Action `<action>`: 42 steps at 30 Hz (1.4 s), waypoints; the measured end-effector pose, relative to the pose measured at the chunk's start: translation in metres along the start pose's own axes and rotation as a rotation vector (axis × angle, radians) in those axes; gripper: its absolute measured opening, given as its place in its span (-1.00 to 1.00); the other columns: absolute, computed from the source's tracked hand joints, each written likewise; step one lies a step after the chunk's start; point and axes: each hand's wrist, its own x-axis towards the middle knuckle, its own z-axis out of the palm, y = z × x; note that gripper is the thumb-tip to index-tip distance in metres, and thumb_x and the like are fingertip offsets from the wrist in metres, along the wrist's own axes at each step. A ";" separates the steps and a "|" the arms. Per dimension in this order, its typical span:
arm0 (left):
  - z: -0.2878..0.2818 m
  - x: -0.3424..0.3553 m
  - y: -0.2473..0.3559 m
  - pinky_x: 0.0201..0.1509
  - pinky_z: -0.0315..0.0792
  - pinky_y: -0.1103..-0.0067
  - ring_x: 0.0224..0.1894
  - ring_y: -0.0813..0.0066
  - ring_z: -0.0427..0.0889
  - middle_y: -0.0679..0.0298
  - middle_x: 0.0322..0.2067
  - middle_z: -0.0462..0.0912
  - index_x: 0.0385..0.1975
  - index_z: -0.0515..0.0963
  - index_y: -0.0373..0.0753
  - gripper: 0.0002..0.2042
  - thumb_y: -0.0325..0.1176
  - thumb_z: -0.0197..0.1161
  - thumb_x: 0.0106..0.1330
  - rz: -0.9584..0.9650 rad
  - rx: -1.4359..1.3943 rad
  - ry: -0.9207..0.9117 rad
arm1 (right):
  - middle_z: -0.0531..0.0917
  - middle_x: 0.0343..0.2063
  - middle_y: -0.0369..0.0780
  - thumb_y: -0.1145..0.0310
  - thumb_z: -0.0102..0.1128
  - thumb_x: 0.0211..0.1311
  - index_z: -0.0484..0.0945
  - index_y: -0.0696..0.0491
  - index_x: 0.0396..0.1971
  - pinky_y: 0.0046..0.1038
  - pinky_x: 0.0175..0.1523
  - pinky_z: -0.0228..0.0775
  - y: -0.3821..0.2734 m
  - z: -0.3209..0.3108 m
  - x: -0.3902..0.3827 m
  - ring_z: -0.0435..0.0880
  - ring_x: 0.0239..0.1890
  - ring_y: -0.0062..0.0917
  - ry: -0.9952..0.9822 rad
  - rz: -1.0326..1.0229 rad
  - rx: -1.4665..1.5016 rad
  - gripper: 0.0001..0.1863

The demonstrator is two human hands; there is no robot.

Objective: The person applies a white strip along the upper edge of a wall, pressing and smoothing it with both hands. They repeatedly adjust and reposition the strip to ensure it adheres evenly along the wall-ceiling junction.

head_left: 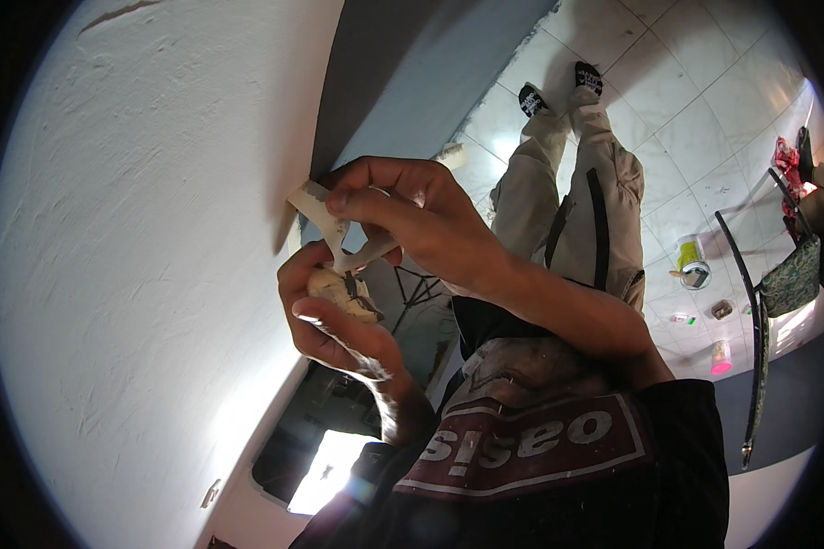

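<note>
My left hand is closed on a cream roll, apparently masking tape, with something dark grey on its side. Above it, my right hand pinches a pale, bent strip that reaches down to the roll. The strip's upper end is close to the corner where the white wall meets a dark grey band; whether it touches the wall I cannot tell. The right hand's fingertips are partly hidden behind the strip.
My legs and dark shoes extend over pale floor tiles. At the right stand a camouflage folding chair with red cloth behind it, a can, a pink container and small items. A bright opening shows lower left.
</note>
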 end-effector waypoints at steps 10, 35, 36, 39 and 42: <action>0.006 0.010 0.015 -0.08 0.56 0.50 -0.14 0.37 0.68 0.01 -0.05 0.65 0.09 0.60 -0.41 -0.40 0.12 0.00 0.60 0.059 0.058 -0.028 | 0.77 -0.41 -0.33 0.31 0.28 0.41 0.72 0.14 -0.13 -0.69 -0.53 0.27 -0.001 -0.001 -0.001 0.56 -0.60 -0.81 -0.007 -0.203 -0.102 -0.78; 0.000 0.014 -0.010 -0.20 0.51 0.52 -0.24 0.50 0.61 0.08 -0.07 0.70 0.34 0.47 -0.45 -0.53 -0.20 0.14 0.63 -0.034 -0.328 -0.337 | 0.71 -0.44 -0.38 0.11 0.37 0.40 0.79 0.08 -0.17 -0.64 -0.50 0.25 0.005 -0.006 0.006 0.41 -0.61 -0.80 0.148 -0.195 -0.319 -0.69; -0.003 0.013 -0.017 -0.19 0.50 0.52 -0.25 0.50 0.60 0.11 -0.14 0.69 0.31 0.51 -0.43 -0.59 -0.32 0.20 0.59 0.022 -0.295 -0.425 | 0.71 -0.42 -0.38 0.11 0.37 0.40 0.79 0.06 -0.16 -0.65 -0.50 0.26 0.002 -0.008 0.005 0.43 -0.61 -0.78 0.141 -0.174 -0.280 -0.69; -0.007 -0.008 -0.028 -0.18 0.50 0.52 -0.25 0.51 0.61 0.14 -0.21 0.67 0.27 0.55 -0.42 -0.62 -0.40 0.24 0.53 0.032 -0.308 -0.396 | 0.72 -0.40 -0.38 0.11 0.35 0.42 0.79 0.06 -0.14 -0.66 -0.50 0.26 0.002 -0.008 0.003 0.42 -0.62 -0.76 0.136 -0.171 -0.342 -0.69; -0.018 -0.025 -0.039 -0.16 0.50 0.55 -0.28 0.53 0.62 0.18 -0.25 0.68 0.16 0.60 -0.40 -0.68 -0.45 0.27 0.48 -0.033 -0.332 -0.419 | 0.70 -0.41 -0.37 0.09 0.33 0.44 0.78 0.06 -0.12 -0.62 -0.50 0.26 0.001 0.000 -0.002 0.43 -0.62 -0.74 0.180 -0.187 -0.399 -0.67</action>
